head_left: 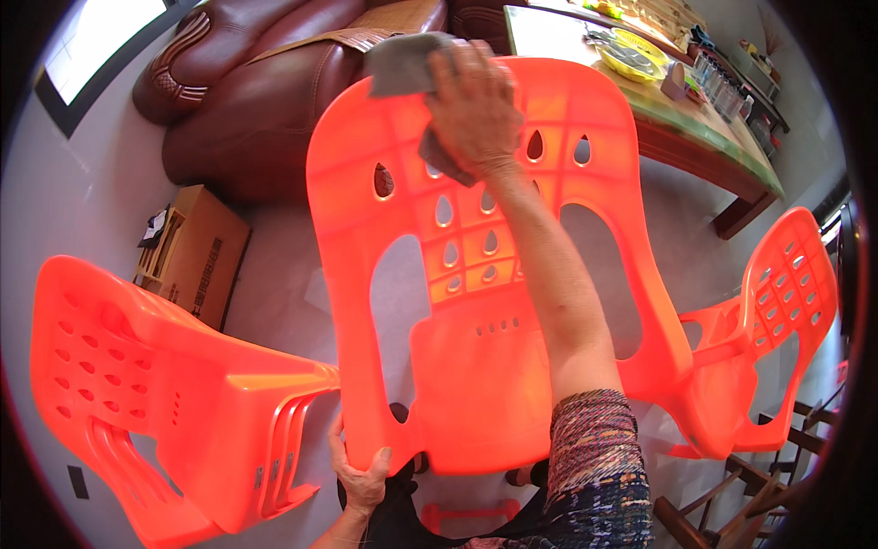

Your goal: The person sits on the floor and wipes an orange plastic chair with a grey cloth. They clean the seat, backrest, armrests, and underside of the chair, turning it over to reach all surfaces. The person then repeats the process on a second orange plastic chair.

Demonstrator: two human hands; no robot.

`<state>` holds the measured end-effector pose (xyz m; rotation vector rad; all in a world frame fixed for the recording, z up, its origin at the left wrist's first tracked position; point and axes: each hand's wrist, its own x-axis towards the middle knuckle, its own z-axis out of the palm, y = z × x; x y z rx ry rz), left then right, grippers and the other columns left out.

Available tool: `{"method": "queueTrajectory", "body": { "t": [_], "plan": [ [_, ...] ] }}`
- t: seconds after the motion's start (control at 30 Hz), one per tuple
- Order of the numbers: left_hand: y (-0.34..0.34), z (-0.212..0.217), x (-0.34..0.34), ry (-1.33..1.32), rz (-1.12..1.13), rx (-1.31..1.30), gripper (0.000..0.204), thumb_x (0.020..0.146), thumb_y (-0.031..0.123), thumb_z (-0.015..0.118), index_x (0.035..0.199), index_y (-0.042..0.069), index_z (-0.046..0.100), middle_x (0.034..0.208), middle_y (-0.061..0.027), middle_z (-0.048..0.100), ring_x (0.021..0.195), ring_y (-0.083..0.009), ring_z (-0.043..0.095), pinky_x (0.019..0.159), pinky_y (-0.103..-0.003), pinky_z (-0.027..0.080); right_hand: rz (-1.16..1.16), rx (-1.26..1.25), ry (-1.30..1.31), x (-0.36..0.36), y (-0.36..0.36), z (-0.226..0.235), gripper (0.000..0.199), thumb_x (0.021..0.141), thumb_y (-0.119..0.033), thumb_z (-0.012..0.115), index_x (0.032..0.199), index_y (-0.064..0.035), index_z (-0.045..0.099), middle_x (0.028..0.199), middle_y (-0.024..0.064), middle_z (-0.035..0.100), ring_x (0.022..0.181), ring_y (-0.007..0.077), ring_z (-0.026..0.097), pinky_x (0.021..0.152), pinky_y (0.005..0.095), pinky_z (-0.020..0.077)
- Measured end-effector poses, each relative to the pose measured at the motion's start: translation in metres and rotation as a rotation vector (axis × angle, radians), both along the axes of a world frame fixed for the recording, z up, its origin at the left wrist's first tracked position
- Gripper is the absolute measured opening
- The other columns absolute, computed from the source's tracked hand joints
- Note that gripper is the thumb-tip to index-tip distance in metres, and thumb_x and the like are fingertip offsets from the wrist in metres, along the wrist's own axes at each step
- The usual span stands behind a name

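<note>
A bright orange plastic chair (pixel 480 393) stands directly before me, its tall back pierced with drop-shaped holes. My right hand (pixel 476 114) presses a grey cloth (pixel 402 66) against the upper part of the backrest, and part of the cloth hangs below the palm. The fingers are a little blurred. Low on the chair's left side, my left hand (pixel 361 476) grips the edge, with the thumb on top and the other fingers partly hidden behind the plastic.
Several stacked orange chairs (pixel 101 366) stand at left; another orange chair (pixel 786 311) is at right. Beyond are a maroon leather sofa (pixel 247 128), a cardboard box (pixel 219 261) and a wooden table (pixel 668 133) bearing a yellow basket (pixel 654 53). Dark wooden legs (pixel 713 512) show at lower right.
</note>
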<state>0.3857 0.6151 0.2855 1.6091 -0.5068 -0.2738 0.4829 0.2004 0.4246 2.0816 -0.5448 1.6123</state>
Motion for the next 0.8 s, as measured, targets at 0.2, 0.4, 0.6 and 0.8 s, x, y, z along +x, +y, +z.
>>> {"method": "queueTrajectory", "body": {
  "t": [0.2, 0.4, 0.6, 0.8],
  "plan": [
    [0.001, -0.005, 0.005, -0.061, -0.018, -0.006, 0.069, 0.071, 0.015, 0.067, 0.13, -0.003, 0.038, 0.119, -0.0113, 0.049, 0.106, -0.0186, 0.052, 0.093, -0.033, 0.043, -0.244, 0.179, -0.065, -0.094, -0.067, -0.05, 0.073, 0.08, -0.042, 0.064, 0.141, -0.0133, 0.037, 0.146, 0.0124, 0.031, 0.134, 0.0318, 0.03, 0.103, 0.0491, 0.0287],
    [-0.001, -0.002, 0.002, -0.009, 0.01, 0.024, 0.069, 0.07, 0.023, 0.067, 0.129, -0.003, 0.041, 0.12, -0.0112, 0.05, 0.111, -0.02, 0.049, 0.098, -0.035, 0.039, -0.527, 0.335, -0.365, -0.113, -0.058, -0.081, 0.068, 0.085, -0.035, 0.06, 0.141, -0.0072, 0.034, 0.145, 0.0225, 0.027, 0.133, 0.0385, 0.029, 0.101, 0.0513, 0.031],
    [-0.002, 0.001, 0.003, -0.04, 0.001, 0.006, 0.07, 0.07, 0.023, 0.066, 0.129, -0.003, 0.04, 0.12, -0.0123, 0.049, 0.112, -0.0208, 0.048, 0.098, -0.035, 0.039, -0.065, 0.465, -0.379, -0.059, -0.032, -0.078, 0.063, 0.084, -0.019, 0.059, 0.137, 0.0036, 0.033, 0.137, 0.0254, 0.036, 0.124, 0.0433, 0.037, 0.094, 0.0521, 0.0386],
    [-0.001, 0.0, 0.002, -0.074, -0.001, 0.033, 0.071, 0.071, 0.025, 0.067, 0.129, -0.004, 0.04, 0.121, -0.0132, 0.05, 0.112, -0.0215, 0.049, 0.098, -0.036, 0.039, -0.018, 0.234, -0.244, -0.023, 0.018, -0.084, 0.058, 0.081, -0.014, 0.061, 0.134, 0.0014, 0.042, 0.138, 0.021, 0.036, 0.125, 0.0394, 0.036, 0.1, 0.0505, 0.0316]
  ]
}}
